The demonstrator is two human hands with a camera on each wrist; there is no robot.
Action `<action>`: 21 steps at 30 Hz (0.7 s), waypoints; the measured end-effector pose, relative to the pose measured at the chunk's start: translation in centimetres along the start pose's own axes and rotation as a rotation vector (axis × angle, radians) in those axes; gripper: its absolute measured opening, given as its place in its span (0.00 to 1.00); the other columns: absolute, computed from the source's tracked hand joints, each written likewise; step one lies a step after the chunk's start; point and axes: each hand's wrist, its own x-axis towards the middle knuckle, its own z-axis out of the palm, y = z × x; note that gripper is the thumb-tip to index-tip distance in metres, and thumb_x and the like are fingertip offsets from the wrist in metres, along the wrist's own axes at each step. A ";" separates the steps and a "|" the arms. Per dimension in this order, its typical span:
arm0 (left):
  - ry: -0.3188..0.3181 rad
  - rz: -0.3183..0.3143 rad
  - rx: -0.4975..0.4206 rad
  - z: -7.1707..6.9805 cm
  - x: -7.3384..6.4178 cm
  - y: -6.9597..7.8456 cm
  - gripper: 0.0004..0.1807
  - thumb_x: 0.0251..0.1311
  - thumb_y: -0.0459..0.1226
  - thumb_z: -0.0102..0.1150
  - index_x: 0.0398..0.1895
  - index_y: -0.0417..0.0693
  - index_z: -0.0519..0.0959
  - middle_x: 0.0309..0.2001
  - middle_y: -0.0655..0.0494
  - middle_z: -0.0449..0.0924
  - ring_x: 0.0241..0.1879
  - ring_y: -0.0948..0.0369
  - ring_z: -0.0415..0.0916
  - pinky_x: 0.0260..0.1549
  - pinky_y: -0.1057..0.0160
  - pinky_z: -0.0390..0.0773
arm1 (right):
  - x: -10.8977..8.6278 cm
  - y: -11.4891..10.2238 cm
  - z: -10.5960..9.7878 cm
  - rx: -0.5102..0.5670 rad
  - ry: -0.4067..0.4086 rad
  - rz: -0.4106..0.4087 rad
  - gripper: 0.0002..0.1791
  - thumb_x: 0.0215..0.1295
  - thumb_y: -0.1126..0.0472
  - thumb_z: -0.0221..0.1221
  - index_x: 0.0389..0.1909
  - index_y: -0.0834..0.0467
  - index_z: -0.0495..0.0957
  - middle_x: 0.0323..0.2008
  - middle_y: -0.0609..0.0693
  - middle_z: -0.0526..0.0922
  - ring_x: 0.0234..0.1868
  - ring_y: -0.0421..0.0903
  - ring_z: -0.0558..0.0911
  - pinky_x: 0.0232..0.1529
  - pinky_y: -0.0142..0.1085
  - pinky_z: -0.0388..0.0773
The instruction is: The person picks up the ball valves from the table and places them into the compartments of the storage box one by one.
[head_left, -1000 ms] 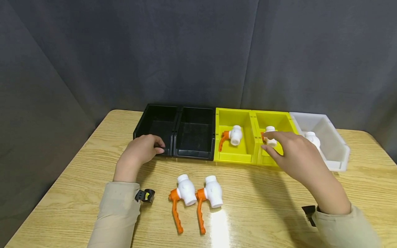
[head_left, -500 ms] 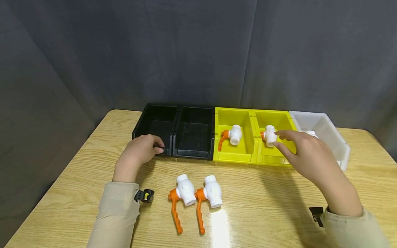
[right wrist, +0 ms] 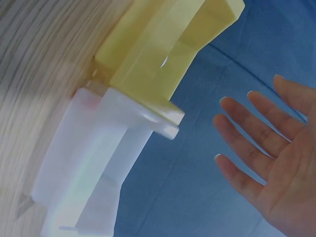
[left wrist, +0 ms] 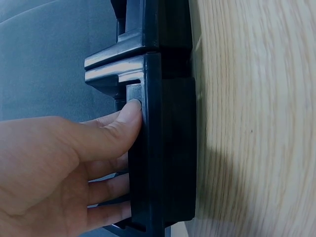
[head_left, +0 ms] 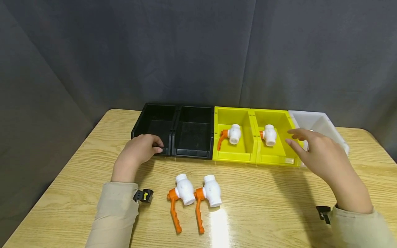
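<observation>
In the head view my left hand (head_left: 139, 150) is at the front lip of the leftmost black bin (head_left: 152, 137). The left wrist view shows the thumb (left wrist: 129, 112) on that lip (left wrist: 148, 148), with the other fingers partly hidden behind it; the hand grips the lip. My right hand (head_left: 324, 151) hovers over the white bin (head_left: 338, 137) beside the right yellow bin (head_left: 279, 119), fingers spread and holding nothing. White ball valves with orange handles lie on the table: a left one (head_left: 185, 189) and a right one (head_left: 212, 191).
Another ball valve (head_left: 234, 134) lies in the left yellow bin (head_left: 232, 157), and one more valve (head_left: 270, 135) in the right yellow bin. A second black bin (head_left: 193, 151) adjoins the left one. My right hand mostly hides the white bin's contents. A dark curtain (head_left: 186, 51) hangs behind the table.
My right hand has moved rightward, from over the right yellow bin to over the white bin, uncovering the valve in the yellow one. The left hand has stayed at the black bin.
</observation>
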 end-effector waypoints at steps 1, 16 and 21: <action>0.001 0.001 0.000 0.0 0.0 0.0 0.11 0.67 0.39 0.61 0.49 0.45 0.84 0.51 0.44 0.82 0.48 0.48 0.78 0.53 0.45 0.74 | 0.0 0.2 0.0 -0.001 -0.003 0.005 0.19 0.73 0.51 0.57 0.56 0.59 0.79 0.52 0.61 0.83 0.44 0.62 0.81 0.37 0.56 0.74; 0.003 -0.002 0.005 0.2 0.1 -0.1 0.11 0.67 0.39 0.61 0.48 0.45 0.84 0.51 0.45 0.82 0.47 0.49 0.78 0.52 0.45 0.75 | -0.1 2.3 0.0 0.022 -0.040 0.035 0.20 0.74 0.49 0.55 0.54 0.60 0.81 0.47 0.61 0.84 0.39 0.57 0.78 0.34 0.55 0.73; 0.006 0.002 0.004 0.2 0.2 0.0 0.11 0.67 0.39 0.61 0.48 0.46 0.84 0.51 0.45 0.82 0.48 0.48 0.78 0.53 0.45 0.74 | -0.2 3.2 -0.2 0.028 -0.069 0.053 0.22 0.75 0.47 0.53 0.55 0.60 0.79 0.48 0.61 0.83 0.40 0.59 0.78 0.36 0.56 0.72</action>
